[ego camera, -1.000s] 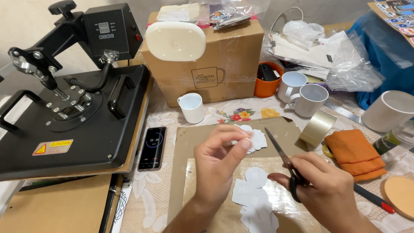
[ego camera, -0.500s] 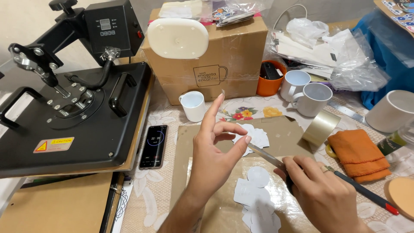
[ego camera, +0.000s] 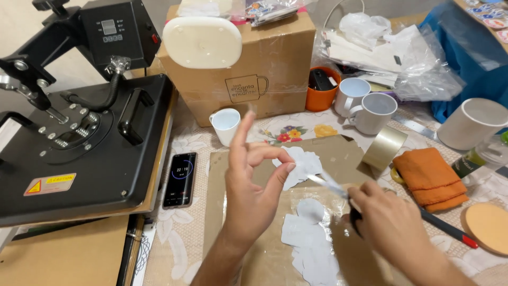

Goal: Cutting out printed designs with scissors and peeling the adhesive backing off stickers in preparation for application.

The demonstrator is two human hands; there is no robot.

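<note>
Head view: hands work over a brown cardboard sheet [ego camera: 338, 153] on a cluttered tabletop [ego camera: 180, 249] covered with a floral cloth.
Left hand: left hand [ego camera: 251, 193] is raised above the cardboard, index finger pointing up, thumb and middle finger nearly pinched together; whether they grip anything cannot be told.
Right hand: right hand [ego camera: 389, 225] is closed around the dark handles of scissors [ego camera: 330, 185], whose blades, blurred, point up and left toward the left hand's thumb.
Cut-outs: white paper cut-outs [ego camera: 304, 238] lie in a loose pile on the cardboard between and below the hands; another small white heap [ego camera: 299, 161] lies just behind the left hand's fingertips.
Left side: black heat press [ego camera: 79, 132] stands at the left, with a black phone [ego camera: 180, 180], screen lit, flat beside it.
Back: cardboard box [ego camera: 248, 69] stands behind, a small white cup [ego camera: 226, 125] in front of it, an orange pot [ego camera: 321, 91] and two white mugs [ego camera: 365, 103] to its right.
Right side: tape roll [ego camera: 383, 148] rests at the cardboard's corner, next to a folded orange cloth [ego camera: 431, 177]; a round cork coaster [ego camera: 489, 228] lies near the right edge.
</note>
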